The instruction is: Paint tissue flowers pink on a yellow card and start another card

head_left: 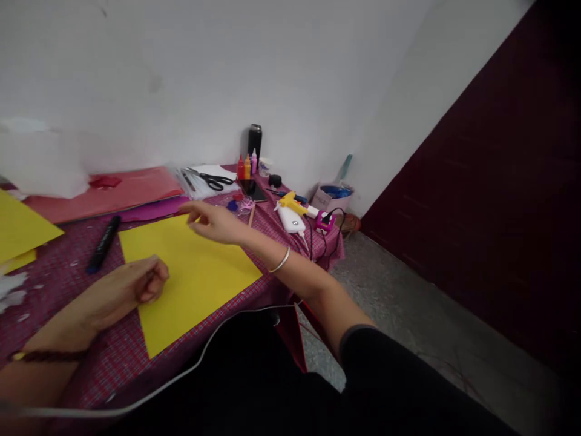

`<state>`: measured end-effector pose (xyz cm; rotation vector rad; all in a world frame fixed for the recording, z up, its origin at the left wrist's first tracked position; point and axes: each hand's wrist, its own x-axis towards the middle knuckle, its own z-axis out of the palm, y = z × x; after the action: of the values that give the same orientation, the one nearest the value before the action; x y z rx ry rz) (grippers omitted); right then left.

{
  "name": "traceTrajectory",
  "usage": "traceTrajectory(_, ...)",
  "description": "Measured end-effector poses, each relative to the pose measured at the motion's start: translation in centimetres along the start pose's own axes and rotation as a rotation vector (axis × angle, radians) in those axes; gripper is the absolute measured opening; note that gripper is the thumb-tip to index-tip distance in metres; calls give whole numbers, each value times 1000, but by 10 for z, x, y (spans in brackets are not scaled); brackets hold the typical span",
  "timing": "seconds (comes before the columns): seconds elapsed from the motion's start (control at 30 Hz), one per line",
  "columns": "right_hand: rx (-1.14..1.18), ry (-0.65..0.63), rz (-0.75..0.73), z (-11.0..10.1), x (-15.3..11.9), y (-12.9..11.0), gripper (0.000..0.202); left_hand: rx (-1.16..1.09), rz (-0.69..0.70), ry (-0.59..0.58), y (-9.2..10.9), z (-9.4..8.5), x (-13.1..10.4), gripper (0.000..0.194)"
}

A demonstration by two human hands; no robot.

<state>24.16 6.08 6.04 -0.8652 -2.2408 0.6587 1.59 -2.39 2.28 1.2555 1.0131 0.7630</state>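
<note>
A yellow sheet of paper [195, 284] lies flat on the checked tablecloth in front of me. My left hand [147, 280] is over its left edge, the fingers curled into a loose fist with nothing seen in them. Over the far part of the sheet, my right hand [213, 223] points left, fingers loosely bent and thumb apart, holding nothing. A black marker with a blue end [103, 245] lies left of the sheet. Beyond it rest a red folder or sheet [113, 197] and a purple sheet [152, 210].
Black-handled scissors [213, 180], a phone [253, 189], small paint bottles [247, 167] and a dark flask [255, 139] stand or lie toward the wall. A yellow glue gun [293, 203], white power bank [290, 219] and cables occupy the right end. A white cable crosses near me.
</note>
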Motion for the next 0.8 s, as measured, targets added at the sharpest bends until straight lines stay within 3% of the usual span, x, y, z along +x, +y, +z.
traceTrajectory(0.1, -507, 125, 123, -67, -20, 23, 44, 40, -34, 34, 0, 2, 0, 44)
traceTrajectory(0.17, -759, 177, 457, -107, -37, 37, 44, 56, -43, 57, -1, 2, 1, 44)
traceTrajectory(0.23, -833, 216, 627, -136, -57, 51, 43, 52, -45, 58, -5, 1, 4, 43)
traceTrajectory(0.3, -874, 226, 756, -153, -75, 63, 41, 39, -39, 48, -9, -2, 6, 43)
traceTrajectory(0.47, -892, 142, 938, -153, -97, 85, 42, 35, -14, 49, -13, -3, 7, 43)
traceTrajectory(0.7, -917, 102, 1003, -149, -94, 95, 41, 15, 17, 47, -8, -7, 2, 36)
traceTrajectory(0.8, -917, 134, 990, -147, -96, 92, 40, -69, 62, 140, -2, -13, 1, 31)
